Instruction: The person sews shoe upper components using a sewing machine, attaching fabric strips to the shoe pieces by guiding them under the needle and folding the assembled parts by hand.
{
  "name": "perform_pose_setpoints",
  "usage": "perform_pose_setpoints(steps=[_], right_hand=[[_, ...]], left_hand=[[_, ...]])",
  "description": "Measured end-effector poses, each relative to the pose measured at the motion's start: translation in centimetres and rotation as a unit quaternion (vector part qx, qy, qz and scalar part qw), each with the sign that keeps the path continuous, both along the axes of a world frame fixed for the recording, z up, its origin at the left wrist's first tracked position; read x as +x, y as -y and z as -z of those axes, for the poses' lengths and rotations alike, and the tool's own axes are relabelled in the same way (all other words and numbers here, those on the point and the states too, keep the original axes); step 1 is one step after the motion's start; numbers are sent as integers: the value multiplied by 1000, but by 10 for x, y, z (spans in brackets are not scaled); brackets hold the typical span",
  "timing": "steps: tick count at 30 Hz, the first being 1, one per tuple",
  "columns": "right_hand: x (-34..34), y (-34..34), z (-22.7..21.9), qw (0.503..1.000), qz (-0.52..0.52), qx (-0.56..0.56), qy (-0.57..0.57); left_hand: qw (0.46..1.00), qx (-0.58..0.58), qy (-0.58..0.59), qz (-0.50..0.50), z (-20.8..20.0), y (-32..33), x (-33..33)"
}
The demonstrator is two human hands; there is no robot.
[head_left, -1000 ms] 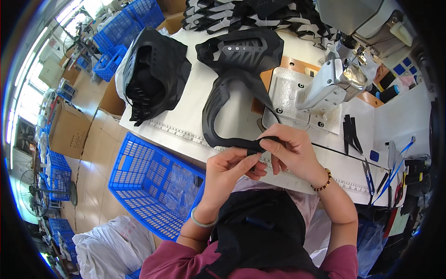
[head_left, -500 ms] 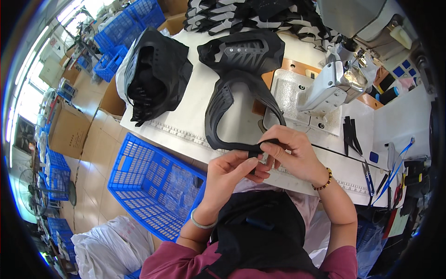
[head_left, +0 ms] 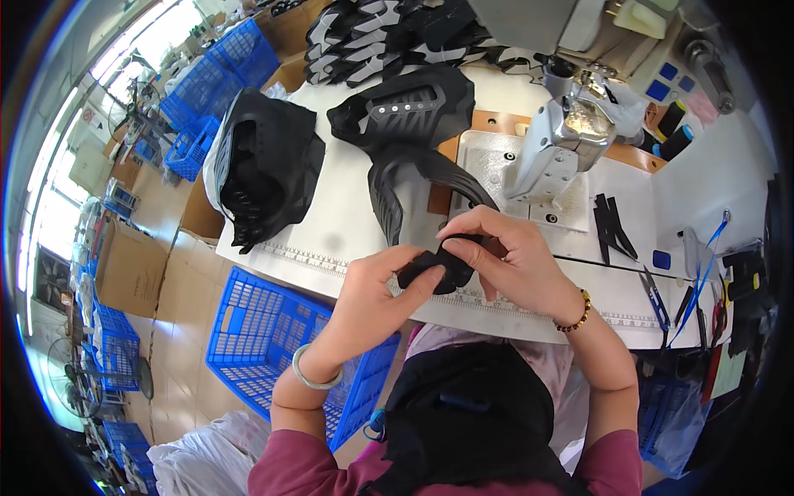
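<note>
A black shoe upper (head_left: 422,157) stretches over the white table toward me, its perforated lacing part farthest away. Its near end is bunched and folded between my two hands. My left hand (head_left: 372,285) pinches one side of this edge, thumb on top. From the other side, my right hand (head_left: 514,258) grips it between thumb and bent fingers. The fingers partly hide the folded edge, so whether a separate strip lies in it I cannot tell. Left of the upper sits a nested pile of black shoe uppers (head_left: 273,157). Beyond it to the right stands a sewing machine (head_left: 550,157).
Black-and-grey cut pieces (head_left: 380,41) are heaped at the back. Black strips (head_left: 612,227), snips (head_left: 656,299) and thread spools (head_left: 674,132) lie on the right. A printed ruler (head_left: 306,258) follows the front edge. Below it stands a blue crate (head_left: 248,331).
Both hands have folded the upper's near edge together, where it was spread in a wide loop. My left hand has moved up and slightly left. The view has shifted a little.
</note>
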State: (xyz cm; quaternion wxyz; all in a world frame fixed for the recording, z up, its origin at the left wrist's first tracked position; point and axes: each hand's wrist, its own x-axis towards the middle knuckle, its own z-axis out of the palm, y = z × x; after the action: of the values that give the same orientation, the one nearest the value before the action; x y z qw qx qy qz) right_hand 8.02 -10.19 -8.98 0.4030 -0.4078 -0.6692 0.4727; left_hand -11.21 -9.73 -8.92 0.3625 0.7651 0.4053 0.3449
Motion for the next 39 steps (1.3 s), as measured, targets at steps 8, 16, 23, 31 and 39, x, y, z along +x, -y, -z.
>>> perform_pose_setpoints(steps=[8, 16, 23, 31, 39], right_hand=[[17, 20, 10, 974, 202, 92, -36], [1, 31, 8, 973, 109, -44, -198], [7, 30, 5, 961, 90, -64, -254], [12, 30, 2, 958, 75, -73, -268], [12, 38, -7, 944, 39, -141, -295]], left_hand=[[983, -150, 93, -57, -9, -5, 4], [976, -126, 175, -15, -27, -2, 26], [987, -129, 89, 27, -37, -12, 26], [983, -154, 67, 74, -47, -17, 29], [973, -172, 125, 86, -48, -26, 37]])
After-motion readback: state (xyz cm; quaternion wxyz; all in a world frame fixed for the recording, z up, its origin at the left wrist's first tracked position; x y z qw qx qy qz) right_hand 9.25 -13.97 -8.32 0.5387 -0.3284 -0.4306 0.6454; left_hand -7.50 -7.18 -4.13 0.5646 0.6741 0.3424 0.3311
